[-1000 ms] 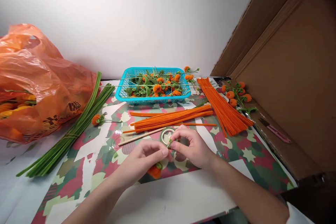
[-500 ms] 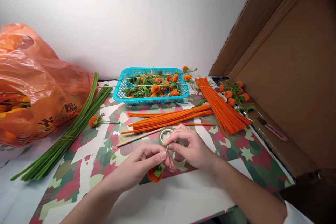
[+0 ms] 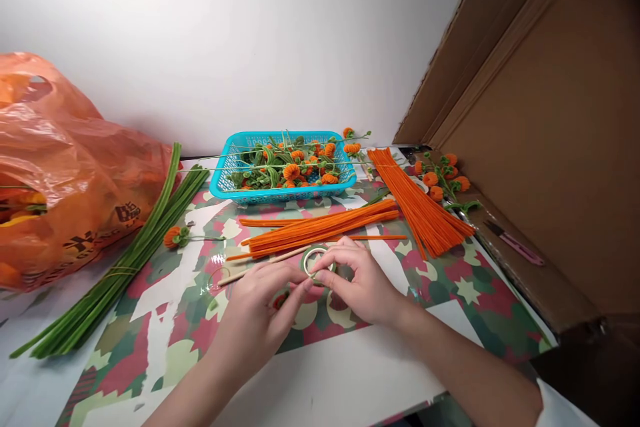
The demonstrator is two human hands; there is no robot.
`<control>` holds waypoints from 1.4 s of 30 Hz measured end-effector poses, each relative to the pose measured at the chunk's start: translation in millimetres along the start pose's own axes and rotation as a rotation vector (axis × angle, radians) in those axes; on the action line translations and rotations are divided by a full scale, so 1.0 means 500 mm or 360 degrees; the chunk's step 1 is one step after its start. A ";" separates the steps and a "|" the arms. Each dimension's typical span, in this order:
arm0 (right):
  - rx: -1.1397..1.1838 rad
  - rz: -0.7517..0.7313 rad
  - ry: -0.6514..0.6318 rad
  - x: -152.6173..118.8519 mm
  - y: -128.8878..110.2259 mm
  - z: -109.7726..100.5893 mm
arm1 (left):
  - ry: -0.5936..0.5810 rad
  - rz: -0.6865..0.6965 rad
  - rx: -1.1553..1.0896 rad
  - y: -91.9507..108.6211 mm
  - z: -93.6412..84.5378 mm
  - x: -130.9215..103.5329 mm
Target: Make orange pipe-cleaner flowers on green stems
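My left hand (image 3: 263,303) is closed in a pinch on the short green stem of an orange pipe-cleaner flower (image 3: 281,299). Most of that bloom is hidden behind my fingers. Against these fingertips, my right hand (image 3: 364,278) pinches thin green tape at the stem. A roll of green floral tape (image 3: 307,259) shows as a ring just beyond my fingertips; whether it hangs or rests on the table I cannot tell. A thin wooden stick (image 3: 235,276) lies behind my left hand, below a bundle of orange pipe cleaners (image 3: 320,225).
A blue basket (image 3: 283,195) holds green stems and orange flowers. Green pipe cleaners (image 3: 133,253) and an orange plastic bag (image 3: 85,173) lie left, near a single flower (image 3: 173,237). More orange pipe cleaners (image 3: 425,207), finished flowers (image 3: 436,179) and a pink cutter (image 3: 520,248) are right.
My left hand has turned and risen, carrying the flower from below the fingers up behind them. My right hand stays nearly in place. The view has shifted slightly.
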State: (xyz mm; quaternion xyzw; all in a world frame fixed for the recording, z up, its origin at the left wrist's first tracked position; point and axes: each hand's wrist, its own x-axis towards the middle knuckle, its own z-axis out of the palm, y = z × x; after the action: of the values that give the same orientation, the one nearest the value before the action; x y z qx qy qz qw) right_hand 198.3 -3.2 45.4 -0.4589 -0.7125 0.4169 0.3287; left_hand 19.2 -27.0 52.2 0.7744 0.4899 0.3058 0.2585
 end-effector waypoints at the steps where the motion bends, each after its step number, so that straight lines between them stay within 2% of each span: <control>1: 0.0080 0.0039 -0.0001 -0.001 0.000 0.002 | -0.0002 -0.0037 -0.0047 0.000 0.001 -0.001; 4: 0.0277 0.0135 -0.0046 0.000 0.003 0.005 | -0.0019 -0.0169 -0.0228 0.002 0.005 -0.005; 7: 0.0324 0.0151 -0.0044 0.000 0.005 0.004 | -0.0123 -0.0422 -0.0527 0.005 0.011 -0.007; 10: 0.0319 0.0100 -0.0028 -0.002 0.006 0.002 | -0.0313 -0.0657 -0.0952 0.003 0.012 -0.004; 13: 0.0284 -0.0013 -0.0083 -0.006 0.006 -0.001 | -0.0581 -0.0774 -0.1412 -0.003 0.007 0.000; 15: 0.0241 -0.0069 -0.0102 -0.007 0.005 -0.004 | -0.0714 -0.0828 -0.1537 -0.005 0.003 0.002; 16: 0.0217 -0.0076 -0.0097 -0.007 0.005 -0.005 | -0.0711 -0.0834 -0.1475 -0.004 0.000 0.003; 18: 0.0172 -0.0060 -0.0066 -0.006 0.006 -0.006 | -0.0550 -0.0751 -0.1127 -0.002 -0.003 0.003; 21: 0.0112 0.0000 -0.0024 -0.003 0.006 -0.005 | -0.0170 -0.0422 -0.0477 0.003 -0.004 0.002; 24: 0.0037 0.0026 -0.0017 -0.002 0.005 -0.001 | -0.0028 -0.0159 -0.0152 0.006 -0.003 0.002; 27: 0.0071 0.0060 -0.0027 -0.003 0.002 0.002 | -0.0115 -0.0259 -0.0275 0.005 -0.004 0.001; 30: 0.0175 0.0046 -0.0058 -0.004 0.003 0.001 | -0.0328 -0.0546 -0.0698 -0.001 -0.009 0.000; 32: 0.0230 0.0012 -0.0068 -0.005 0.005 0.000 | -0.0475 -0.0657 -0.0961 -0.008 -0.014 0.000; 35: 0.0278 -0.0042 -0.0089 -0.005 0.010 -0.001 | -0.0711 -0.0690 -0.1264 -0.017 -0.019 0.002; 37: 0.0293 -0.0054 -0.0102 -0.005 0.012 -0.003 | -0.0792 -0.0696 -0.1330 -0.017 -0.021 0.003; 39: 0.0291 -0.0014 -0.0080 -0.004 0.013 -0.003 | -0.0715 -0.0701 -0.1166 -0.011 -0.019 0.005; 42: 0.0250 0.0051 -0.0024 -0.002 0.012 -0.003 | -0.0397 -0.0537 -0.0647 0.000 -0.012 0.006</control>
State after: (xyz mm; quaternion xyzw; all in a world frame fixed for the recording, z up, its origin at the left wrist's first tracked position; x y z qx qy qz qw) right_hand 202.5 -2.1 40.6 -0.4398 -0.6725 0.4802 0.3518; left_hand 15.9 -23.9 57.1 0.6459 0.5048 0.2528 0.5139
